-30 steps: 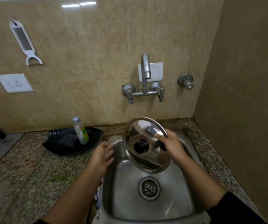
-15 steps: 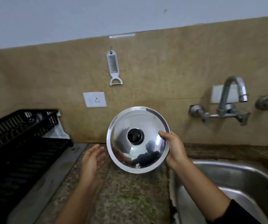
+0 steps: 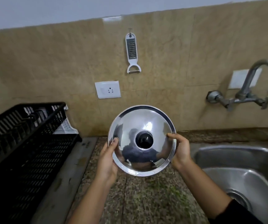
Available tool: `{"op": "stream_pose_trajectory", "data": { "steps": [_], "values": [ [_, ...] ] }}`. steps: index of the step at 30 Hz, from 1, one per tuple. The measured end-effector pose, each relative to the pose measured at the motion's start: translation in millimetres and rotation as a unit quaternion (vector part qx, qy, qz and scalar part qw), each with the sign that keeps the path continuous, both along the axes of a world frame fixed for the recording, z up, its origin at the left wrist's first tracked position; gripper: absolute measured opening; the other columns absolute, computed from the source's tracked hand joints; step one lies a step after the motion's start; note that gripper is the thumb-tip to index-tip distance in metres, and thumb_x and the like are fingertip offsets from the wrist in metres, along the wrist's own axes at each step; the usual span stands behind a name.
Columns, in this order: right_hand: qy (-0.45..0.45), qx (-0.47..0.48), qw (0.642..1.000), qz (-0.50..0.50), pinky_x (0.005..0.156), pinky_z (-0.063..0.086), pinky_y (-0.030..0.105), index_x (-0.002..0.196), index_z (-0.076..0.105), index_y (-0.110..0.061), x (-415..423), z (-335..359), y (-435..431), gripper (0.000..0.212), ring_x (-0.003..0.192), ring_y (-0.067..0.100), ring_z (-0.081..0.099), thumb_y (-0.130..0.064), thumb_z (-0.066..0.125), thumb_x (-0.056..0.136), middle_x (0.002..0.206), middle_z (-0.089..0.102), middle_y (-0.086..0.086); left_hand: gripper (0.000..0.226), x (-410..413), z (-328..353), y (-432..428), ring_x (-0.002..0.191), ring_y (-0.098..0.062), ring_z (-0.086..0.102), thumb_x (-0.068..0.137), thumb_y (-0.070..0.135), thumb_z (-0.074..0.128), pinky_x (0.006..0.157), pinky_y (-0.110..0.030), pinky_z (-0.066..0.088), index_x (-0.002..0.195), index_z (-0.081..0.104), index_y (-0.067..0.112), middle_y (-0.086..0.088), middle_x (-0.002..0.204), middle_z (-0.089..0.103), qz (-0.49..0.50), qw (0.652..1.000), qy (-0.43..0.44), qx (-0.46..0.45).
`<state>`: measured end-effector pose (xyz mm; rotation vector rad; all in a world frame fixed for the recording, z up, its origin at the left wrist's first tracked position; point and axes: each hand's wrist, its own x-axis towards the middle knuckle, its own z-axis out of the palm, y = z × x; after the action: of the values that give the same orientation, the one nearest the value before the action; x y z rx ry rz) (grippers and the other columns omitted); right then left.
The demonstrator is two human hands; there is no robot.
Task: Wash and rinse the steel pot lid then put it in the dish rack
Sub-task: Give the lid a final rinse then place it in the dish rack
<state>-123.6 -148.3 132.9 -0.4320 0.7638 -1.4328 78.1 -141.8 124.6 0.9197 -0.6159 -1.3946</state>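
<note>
Steel pot lid (image 3: 142,126) held upright in the air above the speckled stone counter (image 3: 146,199), between the black dish rack (image 3: 25,143) to its left and the sink (image 3: 243,167) to its right, domed face toward the camera. Surface: polished, mirror-bright, flat rim band, round black knob (image 3: 144,140) at centre. Left hand (image 3: 107,160) and right hand (image 3: 180,151) each clamp an opposite rim edge, thumb on the face, fingers behind.

Beige tiled wall (image 3: 162,88) — speckled granite counter (image 3: 149,196).
</note>
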Motion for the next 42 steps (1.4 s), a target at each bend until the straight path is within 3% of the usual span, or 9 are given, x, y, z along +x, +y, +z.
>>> {"op": "stream_pose_trajectory", "data": {
  "steps": [7,10,15,19,25,30,34,39,42],
  "values": [
    [0.082,0.061,0.989,-0.111,0.075,0.046,0.034,0.067,0.064,-0.014,-106,-27,0,0.010,0.075,0.025,0.060,-0.020,0.059,0.073,0.070,0.064,0.005,0.019,-109,-17,-5,0.098,-0.017,0.067,0.095,0.021,0.052,0.089,-0.037,0.052,0.107,0.067,0.019,-0.001,0.103,0.074,-0.041,0.998,0.033,0.017],
    [0.146,0.081,0.977,-0.133,0.070,0.044,0.033,0.062,0.059,-0.017,-158,-36,2,0.008,0.074,0.023,0.056,-0.024,0.062,0.064,0.072,0.059,0.006,0.023,-160,-32,-11,0.085,-0.020,0.067,0.093,0.025,0.055,0.079,-0.036,0.051,0.110,0.068,0.016,-0.003,0.095,0.073,-0.038,0.998,0.038,0.021],
    [0.260,0.118,0.948,-0.142,0.068,0.048,0.034,0.083,0.064,-0.011,-277,-45,-1,0.013,0.080,0.030,0.059,-0.012,0.052,0.087,0.082,0.063,0.013,0.020,-273,-47,-23,0.072,-0.018,0.065,0.092,0.026,0.057,0.076,-0.036,0.050,0.102,0.071,0.015,-0.003,0.081,0.072,-0.030,0.999,0.000,0.042],
    [0.359,0.105,0.914,-0.156,0.066,0.049,0.031,0.109,0.063,-0.003,-360,-59,-35,0.022,0.074,0.022,0.061,-0.007,0.053,0.091,0.091,0.064,0.014,0.017,-333,-57,-36,0.044,-0.015,0.039,0.089,0.029,0.061,0.050,-0.026,0.030,0.083,0.067,0.016,0.000,0.052,0.047,-0.027,0.994,-0.083,0.062],
    [0.437,0.042,0.872,-0.217,0.103,0.039,0.035,0.143,0.036,-0.010,-429,-27,-93,0.063,0.114,0.019,0.051,-0.032,0.062,0.090,0.122,0.051,0.000,0.024,-398,-65,-58,0.072,-0.027,0.051,0.072,0.041,0.072,0.067,-0.042,0.042,0.076,0.073,0.018,-0.012,0.079,0.056,-0.048,0.988,-0.116,0.091],
    [0.507,0.000,0.833,-0.220,0.082,0.053,0.042,0.099,0.065,-0.019,-421,-18,-115,0.029,0.084,0.022,0.066,-0.044,0.053,0.092,0.089,0.069,0.002,0.019,-419,-68,-66,0.069,-0.018,0.048,0.080,0.038,0.070,0.063,-0.034,0.040,0.073,0.074,0.021,-0.007,0.068,0.053,-0.054,0.985,-0.136,0.097],
    [0.610,0.027,0.761,-0.219,0.069,0.046,0.033,0.089,0.066,-0.012,-419,-14,-116,0.048,0.078,0.025,0.063,-0.052,0.040,0.096,0.083,0.069,0.008,0.019,-425,-68,-64,0.069,-0.017,0.048,0.083,0.037,0.068,0.063,-0.032,0.040,0.075,0.071,0.020,-0.007,0.071,0.054,-0.055,0.981,-0.159,0.094],
    [0.481,0.055,0.852,-0.198,0.086,0.054,0.052,0.071,0.060,-0.021,-420,-22,-120,0.049,0.086,0.032,0.069,-0.055,0.036,0.095,0.090,0.072,0.014,0.025,-430,-66,-63,0.050,-0.016,0.040,0.088,0.036,0.061,0.049,-0.026,0.033,0.092,0.068,0.013,-0.006,0.061,0.049,-0.067,0.975,-0.198,0.079],
    [0.436,0.057,0.881,-0.172,0.092,0.047,0.036,0.109,0.066,-0.016,-418,-18,-95,0.037,0.111,0.031,0.060,-0.043,0.044,0.097,0.113,0.066,0.010,0.026,-434,-65,-64,0.039,-0.014,0.036,0.090,0.035,0.060,0.042,-0.022,0.028,0.096,0.068,0.011,-0.002,0.054,0.048,-0.068,0.973,-0.210,0.073]
  ]
}}
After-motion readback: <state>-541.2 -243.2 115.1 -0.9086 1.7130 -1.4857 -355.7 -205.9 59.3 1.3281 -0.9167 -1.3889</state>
